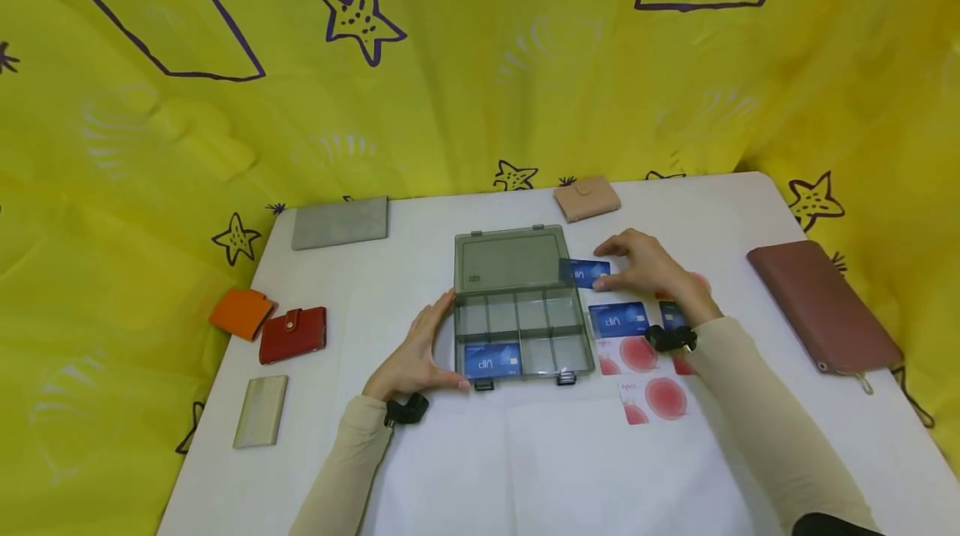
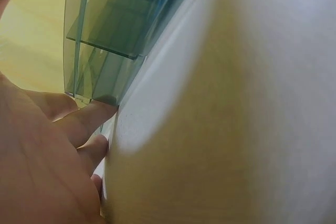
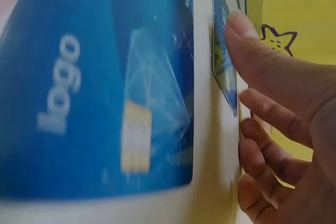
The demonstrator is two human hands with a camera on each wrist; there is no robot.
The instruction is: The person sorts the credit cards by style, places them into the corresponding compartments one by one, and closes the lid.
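A yellow cloth (image 1: 450, 102) printed with dark-outlined starfish hangs behind and beside the white table (image 1: 525, 461) I am watching over. Near the middle I see a clear greenish-grey divided box (image 1: 525, 303), its lid laid back on the far side, with one blue VIP card (image 1: 492, 361) in the near-left part.

The person's left hand (image 1: 414, 353) is spread round the box's near-left corner, and my left wrist view shows fingertips touching the side wall. The right hand (image 1: 643, 265) has its thumb on the right end of a second blue card (image 1: 588, 273), whose other end meets the lid; its fingers are parted from the thumb, and I cannot tell whether any of them touches the card too. The hands are well apart, one on each side of the box.

Just right of the box I have another blue card (image 1: 618, 320) and, closer to the person, red-and-white cards (image 1: 654, 399); more cards sit partly hidden by the right arm.

Around the edges I count a grey wallet (image 1: 341, 223), an orange one, a red one (image 1: 294, 336), a pale one, a tan one (image 1: 588, 199) and a large maroon one (image 1: 825, 307).
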